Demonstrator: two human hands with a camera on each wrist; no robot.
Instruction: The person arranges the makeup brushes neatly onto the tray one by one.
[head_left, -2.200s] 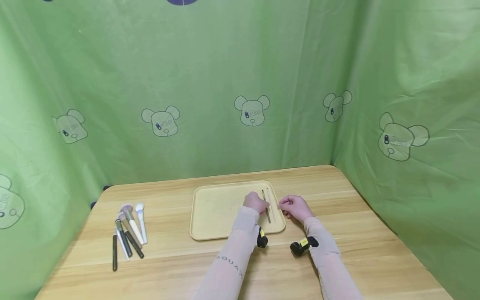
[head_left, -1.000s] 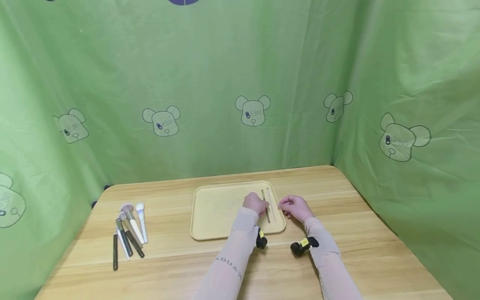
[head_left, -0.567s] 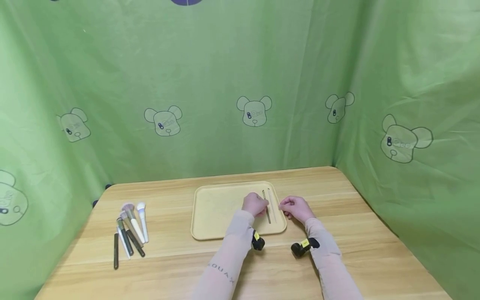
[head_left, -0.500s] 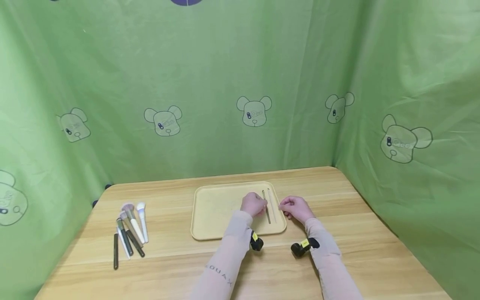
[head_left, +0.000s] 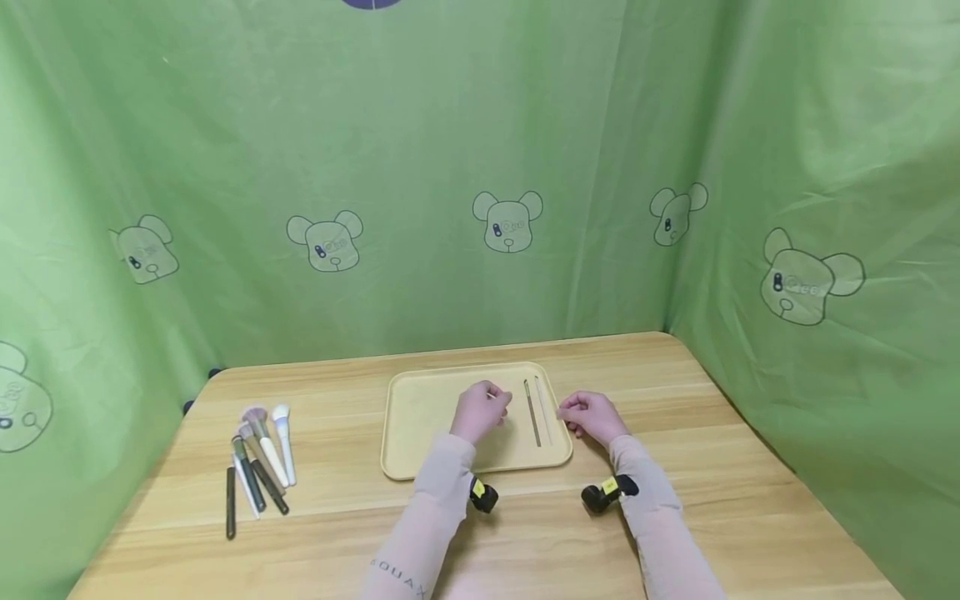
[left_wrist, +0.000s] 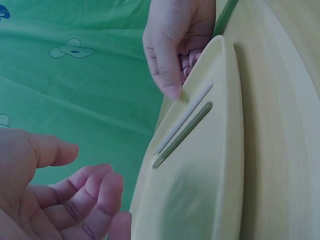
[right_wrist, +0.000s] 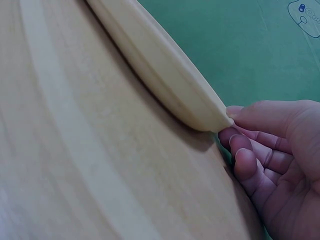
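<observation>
A cream tray lies on the wooden table with two thin brushes on its right side. One is a dark slim makeup brush, the other a white slim brush; they lie roughly parallel. My left hand hovers over the middle of the tray, left of the dark brush. In the left wrist view its fingers are loosely curled, thumb apart, holding nothing. At the tray's right edge, my right hand pinches the rim between thumb and fingers.
On the left of the table lies a loose cluster of makeup brushes, with a white brush, a black-handled brush and several others overlapping. Green curtains with bear prints enclose the back and sides.
My left hand has let go of the dark brush and moved left, away from it. Both slim brushes stay on the tray. The right hand keeps its place at the rim.
</observation>
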